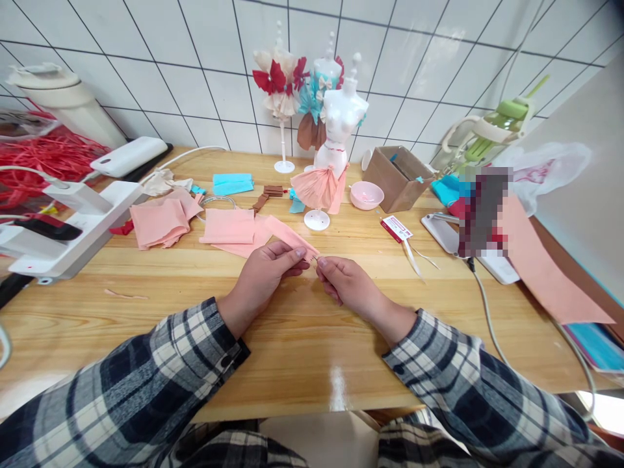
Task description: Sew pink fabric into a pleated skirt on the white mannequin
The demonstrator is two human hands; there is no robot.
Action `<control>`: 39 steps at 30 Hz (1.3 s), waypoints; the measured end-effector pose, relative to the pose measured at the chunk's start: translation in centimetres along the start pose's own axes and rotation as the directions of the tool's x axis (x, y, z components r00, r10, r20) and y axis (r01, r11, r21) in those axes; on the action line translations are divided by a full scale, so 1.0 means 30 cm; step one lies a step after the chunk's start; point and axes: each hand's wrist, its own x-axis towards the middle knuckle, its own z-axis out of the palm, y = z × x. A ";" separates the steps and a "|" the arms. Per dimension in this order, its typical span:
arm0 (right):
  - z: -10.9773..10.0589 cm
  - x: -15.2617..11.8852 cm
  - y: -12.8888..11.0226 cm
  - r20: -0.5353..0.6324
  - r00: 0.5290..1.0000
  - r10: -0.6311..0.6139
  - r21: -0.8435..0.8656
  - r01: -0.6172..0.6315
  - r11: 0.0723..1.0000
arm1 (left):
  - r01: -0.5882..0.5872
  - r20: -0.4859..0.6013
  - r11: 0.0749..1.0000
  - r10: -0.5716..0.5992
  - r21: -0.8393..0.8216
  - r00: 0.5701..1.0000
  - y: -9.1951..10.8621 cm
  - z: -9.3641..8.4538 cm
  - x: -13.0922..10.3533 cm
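Lightly crinkled pink strip (294, 238), pinching fingers (291, 259)

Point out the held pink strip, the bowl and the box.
Pink strip (291, 236), head view: its length just above the left thumb.
Bowl (367, 204), head view: near outer wall.
Box (407, 195), head view: camera-facing side wall.

Peach strip (291, 235), slanting, near end gathered

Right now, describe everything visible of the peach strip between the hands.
The peach strip looks like thin, matt crepe paper, plain and narrow. It slants away from the hands to the left, over a peach sheet; whether they join is unclear. Its near end looks gathered, pinched by the left hand, with the right hand closed at its tip.
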 end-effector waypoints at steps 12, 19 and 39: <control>0.000 -0.002 -0.003 -0.001 1.000 -0.007 0.016 0.007 1.000 | 0.004 0.001 1.000 -0.004 0.008 1.000 -0.002 -0.004 0.001; 0.003 -0.001 -0.006 -0.009 1.000 -0.019 0.023 0.020 1.000 | 0.013 0.002 1.000 -0.013 0.015 1.000 -0.001 -0.003 0.002; -0.004 0.000 0.004 0.008 0.999 -0.041 -0.040 0.042 0.998 | -0.003 -0.005 1.000 0.003 0.022 1.000 0.000 -0.001 0.001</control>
